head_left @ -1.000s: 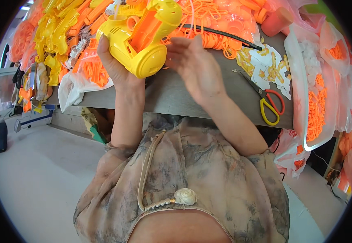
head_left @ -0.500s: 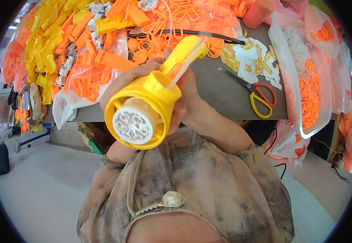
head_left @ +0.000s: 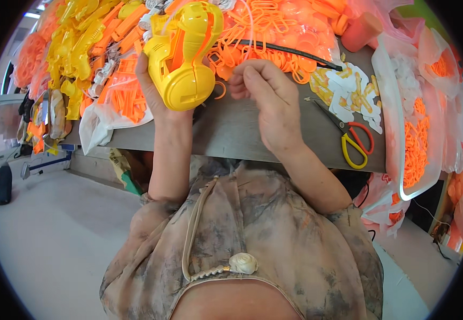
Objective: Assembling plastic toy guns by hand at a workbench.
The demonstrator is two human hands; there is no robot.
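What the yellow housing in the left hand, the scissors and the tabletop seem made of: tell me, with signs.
Yellow housing: probably moulded plastic, glossy, with sharp highlights and crisp slots.
Scissors: blades likely metal, dark and slim; handles perhaps plastic-coated, smooth red and yellow.
Tabletop: even grey, dull; perhaps laminate, hard to tell.

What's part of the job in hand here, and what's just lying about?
Job in hand:
yellow plastic housing, held by left hand
right hand beside it; grip unclear

Lying about:
scissors
white and yellow cutouts
black strip
yellow parts, orange parts: possibly related, by colour
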